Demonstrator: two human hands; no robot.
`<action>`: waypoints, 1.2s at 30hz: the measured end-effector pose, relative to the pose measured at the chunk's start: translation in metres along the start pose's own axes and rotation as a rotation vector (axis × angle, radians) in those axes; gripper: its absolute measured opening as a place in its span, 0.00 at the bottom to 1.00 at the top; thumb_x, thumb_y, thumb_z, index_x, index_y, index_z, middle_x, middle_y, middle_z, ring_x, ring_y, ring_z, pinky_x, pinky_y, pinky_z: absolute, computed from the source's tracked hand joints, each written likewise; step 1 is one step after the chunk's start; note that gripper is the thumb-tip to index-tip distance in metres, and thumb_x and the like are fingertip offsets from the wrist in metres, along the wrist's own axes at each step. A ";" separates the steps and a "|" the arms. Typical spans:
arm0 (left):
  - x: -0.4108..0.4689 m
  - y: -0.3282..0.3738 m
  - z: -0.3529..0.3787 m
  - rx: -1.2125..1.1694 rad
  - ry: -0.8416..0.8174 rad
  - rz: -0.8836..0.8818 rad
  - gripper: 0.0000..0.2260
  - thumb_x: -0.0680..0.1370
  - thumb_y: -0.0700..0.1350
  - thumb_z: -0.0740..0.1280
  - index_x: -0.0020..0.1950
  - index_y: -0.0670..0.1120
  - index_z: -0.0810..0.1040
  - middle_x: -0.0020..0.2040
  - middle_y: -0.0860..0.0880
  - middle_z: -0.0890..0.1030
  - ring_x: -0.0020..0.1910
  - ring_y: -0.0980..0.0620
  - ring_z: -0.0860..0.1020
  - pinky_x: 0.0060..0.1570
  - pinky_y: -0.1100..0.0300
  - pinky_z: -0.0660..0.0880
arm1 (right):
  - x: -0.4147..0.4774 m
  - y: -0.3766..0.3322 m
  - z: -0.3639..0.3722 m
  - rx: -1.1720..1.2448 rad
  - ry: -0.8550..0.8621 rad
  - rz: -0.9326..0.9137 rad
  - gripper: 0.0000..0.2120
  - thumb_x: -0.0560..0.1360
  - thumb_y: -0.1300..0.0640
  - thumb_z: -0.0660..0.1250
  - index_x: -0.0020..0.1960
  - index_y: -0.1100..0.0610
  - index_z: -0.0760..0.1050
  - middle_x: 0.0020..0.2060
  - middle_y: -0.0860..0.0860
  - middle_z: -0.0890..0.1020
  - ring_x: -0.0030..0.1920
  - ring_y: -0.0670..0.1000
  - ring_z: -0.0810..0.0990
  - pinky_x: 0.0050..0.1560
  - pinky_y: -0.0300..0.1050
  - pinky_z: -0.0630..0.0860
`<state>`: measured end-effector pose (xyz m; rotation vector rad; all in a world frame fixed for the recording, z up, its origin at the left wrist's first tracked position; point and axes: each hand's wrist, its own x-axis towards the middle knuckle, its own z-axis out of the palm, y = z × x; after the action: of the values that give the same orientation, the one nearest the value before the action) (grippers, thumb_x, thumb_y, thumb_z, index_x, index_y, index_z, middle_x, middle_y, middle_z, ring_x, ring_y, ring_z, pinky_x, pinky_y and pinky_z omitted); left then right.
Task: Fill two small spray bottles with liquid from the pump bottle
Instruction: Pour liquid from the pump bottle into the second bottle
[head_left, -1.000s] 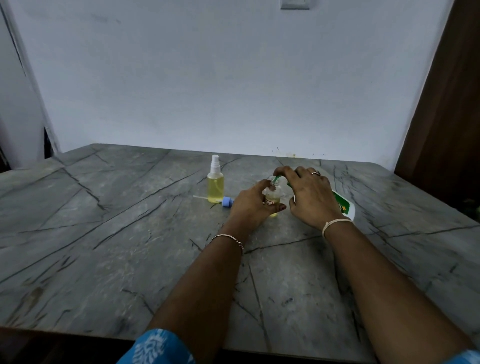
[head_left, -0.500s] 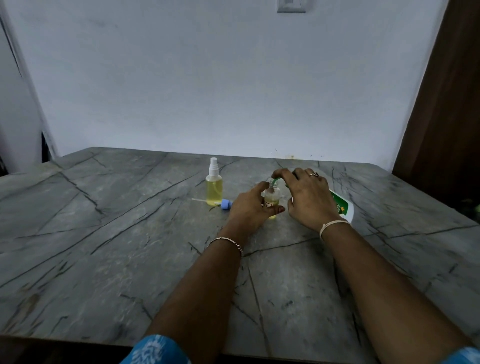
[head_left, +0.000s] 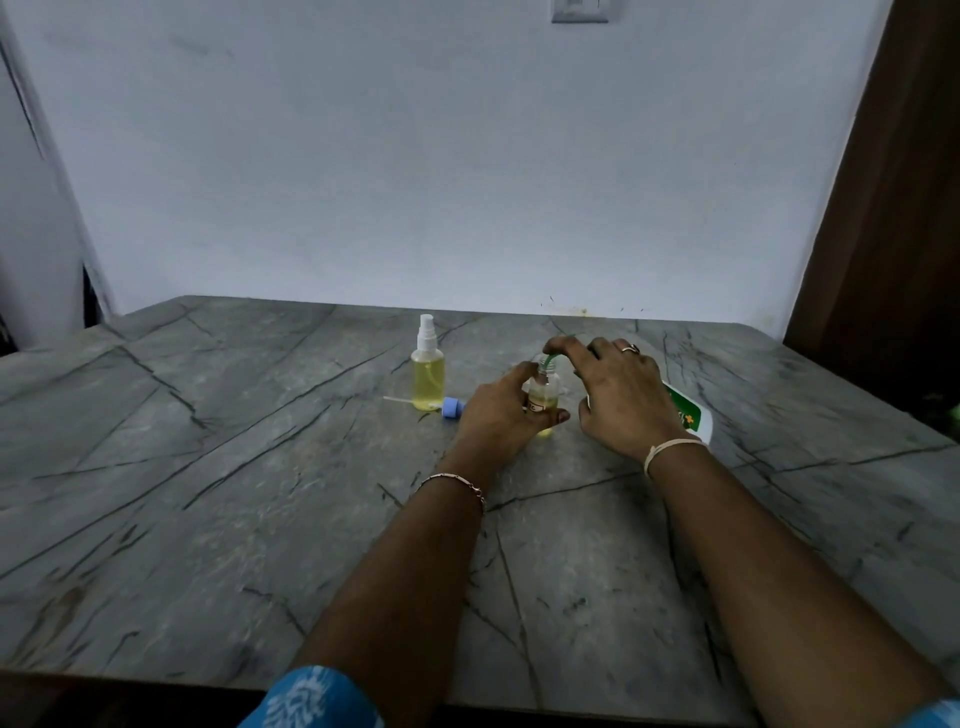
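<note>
My left hand (head_left: 501, 413) grips the small open bottle (head_left: 545, 395), thumb and fingers wrapped round its body as it stands on the grey marble table (head_left: 234, 493). Its pale label carries reddish marks too small for me to read. The bottle is clear plastic and yellow liquid shows inside.

My right hand (head_left: 618, 397) curls over the top of the white pump bottle (head_left: 688, 415), forefinger hooked on the green spout (head_left: 551, 358), whose tip sits at the small bottle's mouth. The pump bottle's green label shows a yellow cross-like mark, and its lettering is blurred.

To the left stands the filled spray bottle (head_left: 428, 376), with a white sprayer on top and yellow liquid up to its shoulder. A blue sprayer cap (head_left: 453, 407) lies just beside it, with a thin white tube.
</note>
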<state>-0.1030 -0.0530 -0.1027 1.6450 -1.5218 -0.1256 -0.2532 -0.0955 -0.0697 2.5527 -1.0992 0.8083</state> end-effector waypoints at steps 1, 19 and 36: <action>0.000 0.000 0.000 0.002 -0.001 -0.003 0.25 0.69 0.57 0.74 0.63 0.54 0.72 0.50 0.48 0.82 0.48 0.50 0.79 0.46 0.60 0.73 | 0.000 -0.001 0.000 0.007 0.005 0.005 0.34 0.69 0.60 0.69 0.69 0.43 0.60 0.57 0.53 0.77 0.60 0.58 0.73 0.59 0.56 0.71; -0.002 0.004 0.001 0.041 0.033 0.018 0.24 0.71 0.59 0.71 0.63 0.53 0.70 0.50 0.48 0.82 0.49 0.48 0.80 0.43 0.60 0.72 | 0.000 0.000 -0.002 -0.003 -0.013 0.000 0.35 0.70 0.61 0.68 0.71 0.41 0.57 0.57 0.53 0.76 0.61 0.57 0.72 0.60 0.56 0.70; 0.000 0.003 0.002 0.022 0.009 -0.007 0.25 0.70 0.58 0.72 0.63 0.54 0.70 0.52 0.48 0.82 0.51 0.48 0.79 0.47 0.58 0.74 | -0.002 -0.001 -0.005 -0.012 -0.047 0.003 0.41 0.72 0.60 0.67 0.75 0.37 0.49 0.57 0.55 0.75 0.61 0.59 0.72 0.60 0.58 0.71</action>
<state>-0.1061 -0.0535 -0.1020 1.6666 -1.5152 -0.1051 -0.2552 -0.0913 -0.0664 2.5731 -1.1191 0.7443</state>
